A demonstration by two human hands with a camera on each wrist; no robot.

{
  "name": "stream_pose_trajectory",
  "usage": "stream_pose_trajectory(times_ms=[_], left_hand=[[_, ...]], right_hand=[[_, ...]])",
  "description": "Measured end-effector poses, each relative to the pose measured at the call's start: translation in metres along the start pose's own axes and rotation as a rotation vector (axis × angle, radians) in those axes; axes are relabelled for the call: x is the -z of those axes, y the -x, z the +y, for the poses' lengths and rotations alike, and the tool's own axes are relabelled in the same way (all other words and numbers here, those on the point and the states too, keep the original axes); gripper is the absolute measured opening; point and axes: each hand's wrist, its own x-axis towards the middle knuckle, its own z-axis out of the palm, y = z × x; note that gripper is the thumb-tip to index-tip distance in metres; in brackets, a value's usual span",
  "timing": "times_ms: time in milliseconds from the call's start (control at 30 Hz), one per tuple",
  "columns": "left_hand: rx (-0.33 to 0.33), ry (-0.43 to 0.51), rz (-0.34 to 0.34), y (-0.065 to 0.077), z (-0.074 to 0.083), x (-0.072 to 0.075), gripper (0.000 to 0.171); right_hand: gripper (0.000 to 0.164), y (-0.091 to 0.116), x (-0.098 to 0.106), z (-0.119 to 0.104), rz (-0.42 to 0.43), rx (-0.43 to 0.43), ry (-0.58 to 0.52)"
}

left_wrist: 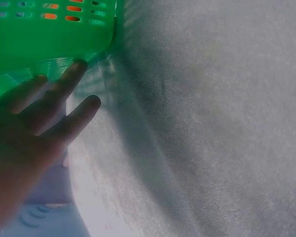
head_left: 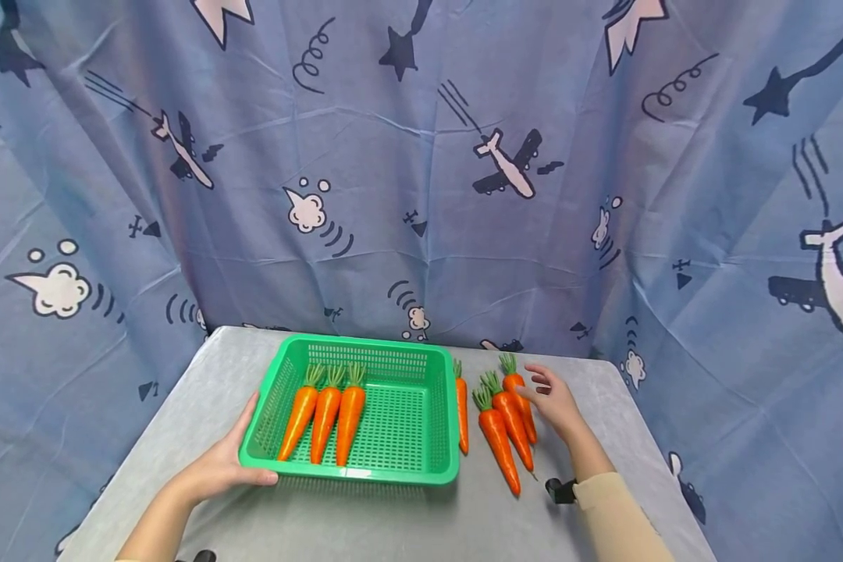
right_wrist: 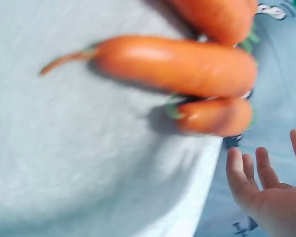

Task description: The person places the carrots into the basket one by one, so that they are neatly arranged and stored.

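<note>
A green plastic basket (head_left: 365,473) holds three carrots (head_left: 326,415) side by side, green stems toward the back. My left hand (head_left: 214,468) rests against its front left corner, thumb along the front rim. In the left wrist view, the spread, fairly straight fingers (left_wrist: 71,123) lie beside the basket wall (left_wrist: 44,37). Over the right side of the table, my right hand (head_left: 553,400) hovers beside a cluster of three carrots (head_left: 509,417), its fingers loosely bent and holding nothing. In the right wrist view, these carrots (right_wrist: 172,64) lie apart from the hand (right_wrist: 271,192).
One more carrot (head_left: 462,410) lies close along the basket's right wall. Everything stands on a table with a pale grey cover (head_left: 365,531). A blue curtain (head_left: 421,195) with printed planes hangs behind the table and at both sides.
</note>
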Motion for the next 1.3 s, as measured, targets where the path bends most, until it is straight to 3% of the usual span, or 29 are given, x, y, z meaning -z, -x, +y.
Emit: stream_pose_trajectory(times_ms=[300,733,967,1300], left_hand=[[-0.004,0.019,-0.004,-0.001,0.001,-0.001,0.137],[-0.011,-0.003,0.002,-0.001,0.001,-0.001,0.138],[-0.011,0.002,0.002,0.000,0.001,-0.001,0.137],[-0.012,-0.014,0.001,0.000,-0.001,0.000,0.137]], right_hand=[[0.067,-0.017,-0.001,0.033,-0.057,-0.048,-0.024],[0.073,-0.022,0.002,0.036,-0.137,-0.048,0.049],[0.075,-0.016,0.014,0.041,-0.155,-0.060,-0.097],[0.080,0.000,0.043,0.062,-0.212,-0.069,-0.406]])
